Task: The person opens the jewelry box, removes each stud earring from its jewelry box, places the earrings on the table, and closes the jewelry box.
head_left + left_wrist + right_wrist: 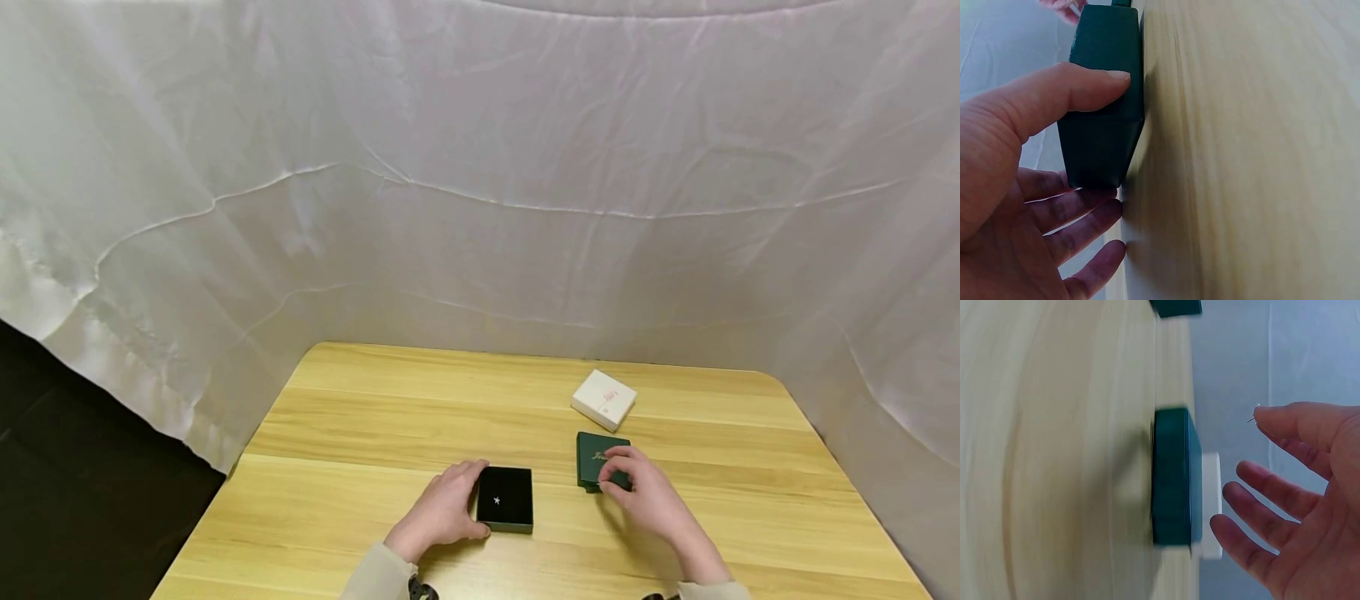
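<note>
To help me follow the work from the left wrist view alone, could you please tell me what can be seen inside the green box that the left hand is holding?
Observer: In the head view, a small star-shaped piece shows against the black inside of the green box held by the left hand.
Operator: Thank you; is the right hand holding anything?
Observer: Yes, the right wrist view shows the right hand pinching a tiny thin piece.
Operator: And is there any box farther back?
Observer: Yes, in the head view a white box lies beyond the green piece with gold lettering.
</note>
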`<state>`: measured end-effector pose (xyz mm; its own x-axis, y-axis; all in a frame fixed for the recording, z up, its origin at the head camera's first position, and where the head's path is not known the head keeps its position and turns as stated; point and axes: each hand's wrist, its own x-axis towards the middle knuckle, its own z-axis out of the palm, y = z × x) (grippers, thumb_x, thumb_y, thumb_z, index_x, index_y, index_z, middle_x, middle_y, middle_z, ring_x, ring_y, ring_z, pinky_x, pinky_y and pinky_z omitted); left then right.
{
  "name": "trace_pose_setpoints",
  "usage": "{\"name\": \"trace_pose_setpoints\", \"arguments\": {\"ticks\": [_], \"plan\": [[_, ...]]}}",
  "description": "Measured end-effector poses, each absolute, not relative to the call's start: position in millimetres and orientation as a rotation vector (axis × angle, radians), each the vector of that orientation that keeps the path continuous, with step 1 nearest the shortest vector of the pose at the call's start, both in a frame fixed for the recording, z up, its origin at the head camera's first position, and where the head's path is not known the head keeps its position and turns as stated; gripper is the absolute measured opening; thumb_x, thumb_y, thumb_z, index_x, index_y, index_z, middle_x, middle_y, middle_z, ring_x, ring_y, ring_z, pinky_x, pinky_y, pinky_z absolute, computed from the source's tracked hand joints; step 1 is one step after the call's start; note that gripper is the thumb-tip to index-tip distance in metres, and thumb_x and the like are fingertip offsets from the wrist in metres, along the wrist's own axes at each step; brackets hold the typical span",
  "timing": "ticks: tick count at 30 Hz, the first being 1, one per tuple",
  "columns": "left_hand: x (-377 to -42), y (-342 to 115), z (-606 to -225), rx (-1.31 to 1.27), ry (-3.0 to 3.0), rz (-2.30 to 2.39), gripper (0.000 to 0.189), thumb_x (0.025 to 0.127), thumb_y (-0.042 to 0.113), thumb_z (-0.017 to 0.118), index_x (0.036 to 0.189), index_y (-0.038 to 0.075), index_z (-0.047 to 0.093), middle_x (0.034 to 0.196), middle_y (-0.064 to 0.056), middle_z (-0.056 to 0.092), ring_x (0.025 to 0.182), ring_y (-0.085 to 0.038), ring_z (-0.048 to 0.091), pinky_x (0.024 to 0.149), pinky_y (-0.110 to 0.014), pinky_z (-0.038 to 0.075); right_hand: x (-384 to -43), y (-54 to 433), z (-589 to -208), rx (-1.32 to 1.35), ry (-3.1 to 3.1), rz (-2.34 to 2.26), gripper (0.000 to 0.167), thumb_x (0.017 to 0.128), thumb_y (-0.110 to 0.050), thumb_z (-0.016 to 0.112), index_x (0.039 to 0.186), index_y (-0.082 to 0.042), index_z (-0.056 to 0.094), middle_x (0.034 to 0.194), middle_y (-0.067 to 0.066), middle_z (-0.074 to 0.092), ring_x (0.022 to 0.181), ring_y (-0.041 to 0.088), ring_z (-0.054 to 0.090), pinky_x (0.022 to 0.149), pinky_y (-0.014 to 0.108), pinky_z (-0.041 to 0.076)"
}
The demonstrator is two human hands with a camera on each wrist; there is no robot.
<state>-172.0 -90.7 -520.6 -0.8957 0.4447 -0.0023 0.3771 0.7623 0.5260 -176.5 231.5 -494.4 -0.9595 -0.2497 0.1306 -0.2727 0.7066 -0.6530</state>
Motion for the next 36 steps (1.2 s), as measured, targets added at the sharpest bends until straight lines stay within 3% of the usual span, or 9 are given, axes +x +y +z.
{"name": "trace_pose_setpoints", "arguments": {"ticks": [12,22,36], "plan": [[-173.4,-91.1,-521.6,0.639,2.804,0.822,0.092,0.067,0.029,0.089,0.144,0.003,0.045,0.143,-0.013,0.05,0.13,-0.034,0.045,0.106,-0.054,0.036,-167.2,283.2,-498.5,0.341,-2.902,0.956,0.017,0.082,-0.002,0.075,0.078,-0.016,0.065,0.121,0.022,0.059,0.108,0.046,0.057,0.082,0.054,0.053],[-174.2,-91.0,-523.8,0.64,2.805,0.821,0.093,0.067,0.028,0.089,0.144,0.003,0.044,0.143,-0.013,0.05,0.13,-0.034,0.045,0.106,-0.054,0.036,-161.0,311.1,-503.3,0.325,-2.958,0.825,0.017,0.079,-0.004,0.077,0.075,-0.015,0.064,0.119,0.027,0.059,0.109,0.052,0.054,0.091,0.067,0.04],[-174.2,-90.9,-522.8,0.657,2.812,0.817,0.093,0.066,0.028,0.089,0.144,0.002,0.045,0.141,-0.013,0.051,0.129,-0.034,0.046,0.105,-0.053,0.037,-163.7,332.8,-511.0,0.248,-3.047,0.726,0.019,0.079,-0.003,0.076,0.073,-0.017,0.064,0.116,0.027,0.059,0.108,0.052,0.054,0.089,0.065,0.042]]}}
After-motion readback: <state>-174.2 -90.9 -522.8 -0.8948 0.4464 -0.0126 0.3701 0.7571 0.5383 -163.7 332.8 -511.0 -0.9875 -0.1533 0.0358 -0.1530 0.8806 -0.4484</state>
